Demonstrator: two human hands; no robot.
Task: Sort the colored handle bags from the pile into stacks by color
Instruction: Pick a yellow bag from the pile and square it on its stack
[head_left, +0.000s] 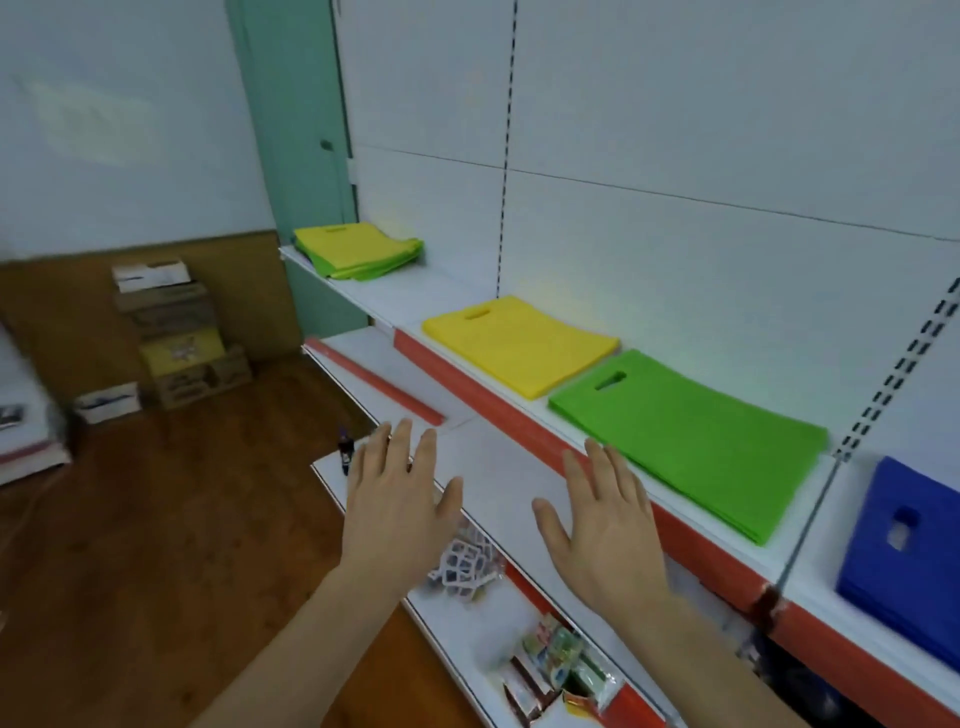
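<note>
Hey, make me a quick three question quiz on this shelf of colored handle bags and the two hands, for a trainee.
1. True or false: the left hand grips a bag.
2. Which stack lies between the yellow stack and the blue stack? A red, B green, C white.
3. Fill in: the mixed pile at the shelf's far end shows yellow and ____ bags.

Key: 1 false, both it and the right hand are open and empty. 2 B, the green stack. 3 green.

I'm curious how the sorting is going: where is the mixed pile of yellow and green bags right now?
In the head view, the mixed pile lies at the far left end of the upper shelf, by the teal door frame, left of the yellow stack.
</note>
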